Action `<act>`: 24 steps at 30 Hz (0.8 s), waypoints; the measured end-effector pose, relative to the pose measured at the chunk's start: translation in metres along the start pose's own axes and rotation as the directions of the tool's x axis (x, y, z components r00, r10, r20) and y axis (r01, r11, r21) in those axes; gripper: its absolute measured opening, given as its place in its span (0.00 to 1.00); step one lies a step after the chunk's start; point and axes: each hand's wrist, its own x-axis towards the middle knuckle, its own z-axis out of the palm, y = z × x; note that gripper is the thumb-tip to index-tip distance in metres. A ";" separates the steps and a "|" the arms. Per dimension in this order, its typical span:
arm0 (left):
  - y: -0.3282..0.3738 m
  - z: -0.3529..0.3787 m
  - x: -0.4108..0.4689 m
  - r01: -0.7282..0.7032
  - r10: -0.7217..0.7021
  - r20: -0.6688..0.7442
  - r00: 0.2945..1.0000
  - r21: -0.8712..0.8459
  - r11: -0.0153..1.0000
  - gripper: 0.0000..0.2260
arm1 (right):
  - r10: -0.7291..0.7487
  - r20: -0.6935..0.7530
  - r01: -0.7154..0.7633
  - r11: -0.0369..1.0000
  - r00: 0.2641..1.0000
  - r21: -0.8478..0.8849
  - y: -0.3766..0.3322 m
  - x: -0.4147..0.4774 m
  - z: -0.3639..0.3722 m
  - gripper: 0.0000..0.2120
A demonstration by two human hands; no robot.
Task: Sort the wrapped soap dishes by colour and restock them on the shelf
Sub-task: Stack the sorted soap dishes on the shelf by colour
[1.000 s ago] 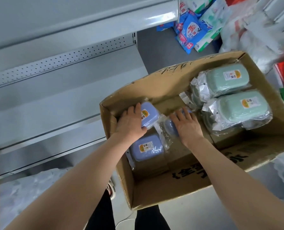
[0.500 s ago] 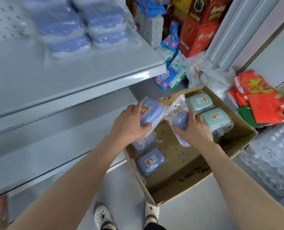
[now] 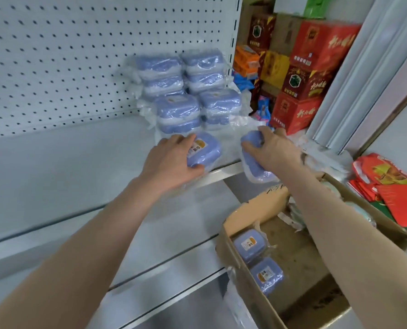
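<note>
Two hands each grip a wrapped dish. The left hand (image 3: 171, 160) holds the first blue dish (image 3: 208, 150) at the front of the shelf (image 3: 79, 162); the right hand (image 3: 275, 148) holds the second blue dish (image 3: 254, 165) tipped over the edge. I think it is best to lay both flat, snug against the blue stacks (image 3: 181, 110), then let go gently.

shop | pegboard shelving (image 3: 55, 67) | stacked goods cartons (image 3: 316, 55)
</note>
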 end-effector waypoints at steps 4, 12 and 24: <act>-0.043 -0.009 -0.004 0.070 -0.075 0.057 0.996 0.082 0.994 0.33 | 0.098 0.089 -0.092 0.994 0.991 -0.066 -0.046 0.020 0.011 0.37; -0.077 -0.006 0.003 0.083 -0.086 0.087 0.992 0.035 0.996 0.28 | 0.019 0.099 -0.020 1.000 0.995 0.016 -0.086 0.033 0.014 0.23; -0.072 -0.037 0.024 0.039 -0.029 0.070 0.997 -0.140 0.989 0.31 | -0.476 0.368 0.591 0.735 0.799 -0.332 -0.066 0.048 -0.011 0.35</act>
